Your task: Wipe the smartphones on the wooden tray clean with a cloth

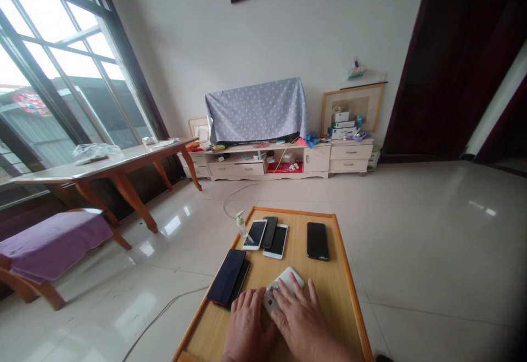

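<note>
A white smartphone lies tilted on the small wooden table, its back facing up. My left hand is curled against its lower left edge, fingers bent together, thumb side at the phone. Across the phone's back rests my right hand, fingers spread and flat, hiding much of it. Just left of my hands, a dark phone with a red edge overlaps another dark phone. Farther off, a black phone lies between two white-framed phones. Another black phone lies apart at the right.
The wooden table has a raised orange rim. A clear pump bottle stands at its far left edge. A cable runs over the tiled floor. A long table and a purple-covered chair stand left; a low cabinet stands ahead.
</note>
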`<action>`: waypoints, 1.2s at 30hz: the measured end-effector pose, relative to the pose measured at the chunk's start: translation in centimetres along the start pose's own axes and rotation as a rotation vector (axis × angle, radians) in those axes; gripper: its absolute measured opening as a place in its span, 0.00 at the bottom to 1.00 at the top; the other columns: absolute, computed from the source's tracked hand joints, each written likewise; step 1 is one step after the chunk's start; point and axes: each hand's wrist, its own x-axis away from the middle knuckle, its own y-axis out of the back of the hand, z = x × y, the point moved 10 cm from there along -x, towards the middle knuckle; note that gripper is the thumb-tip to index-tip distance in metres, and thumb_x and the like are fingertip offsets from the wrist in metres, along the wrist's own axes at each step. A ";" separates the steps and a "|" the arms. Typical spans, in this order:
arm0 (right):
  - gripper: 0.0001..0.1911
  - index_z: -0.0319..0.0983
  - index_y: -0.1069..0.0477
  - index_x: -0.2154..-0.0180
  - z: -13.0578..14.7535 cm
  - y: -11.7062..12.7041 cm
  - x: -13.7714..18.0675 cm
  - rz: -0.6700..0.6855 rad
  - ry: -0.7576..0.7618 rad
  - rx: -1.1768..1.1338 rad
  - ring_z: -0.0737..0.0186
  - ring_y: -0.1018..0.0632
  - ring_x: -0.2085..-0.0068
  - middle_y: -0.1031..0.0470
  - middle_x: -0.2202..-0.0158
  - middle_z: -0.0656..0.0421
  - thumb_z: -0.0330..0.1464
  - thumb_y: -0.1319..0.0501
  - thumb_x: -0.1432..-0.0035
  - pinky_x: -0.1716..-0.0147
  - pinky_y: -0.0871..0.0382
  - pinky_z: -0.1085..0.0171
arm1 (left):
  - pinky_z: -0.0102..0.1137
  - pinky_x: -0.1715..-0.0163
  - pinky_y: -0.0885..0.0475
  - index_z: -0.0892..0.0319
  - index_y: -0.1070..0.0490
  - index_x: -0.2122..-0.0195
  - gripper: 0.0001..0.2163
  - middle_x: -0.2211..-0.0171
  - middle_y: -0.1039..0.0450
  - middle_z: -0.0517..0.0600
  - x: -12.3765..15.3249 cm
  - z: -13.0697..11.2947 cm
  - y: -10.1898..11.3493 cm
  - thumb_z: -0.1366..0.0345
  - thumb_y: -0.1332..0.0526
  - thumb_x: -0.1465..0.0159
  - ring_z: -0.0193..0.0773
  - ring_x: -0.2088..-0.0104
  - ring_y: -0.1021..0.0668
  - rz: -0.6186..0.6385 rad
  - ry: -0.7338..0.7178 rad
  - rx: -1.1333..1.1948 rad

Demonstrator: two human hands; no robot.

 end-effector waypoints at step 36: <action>0.33 0.52 0.46 0.30 -0.8 0.1 -1.2 0.071 -0.148 0.035 0.41 0.57 0.27 0.50 0.27 0.62 0.55 0.61 0.29 0.33 0.74 0.30 | 0.45 0.40 0.35 0.60 0.38 0.35 0.32 0.43 0.27 0.59 0.3 1.2 -0.8 0.56 0.39 0.40 0.51 0.43 0.26 -0.142 -0.080 -0.054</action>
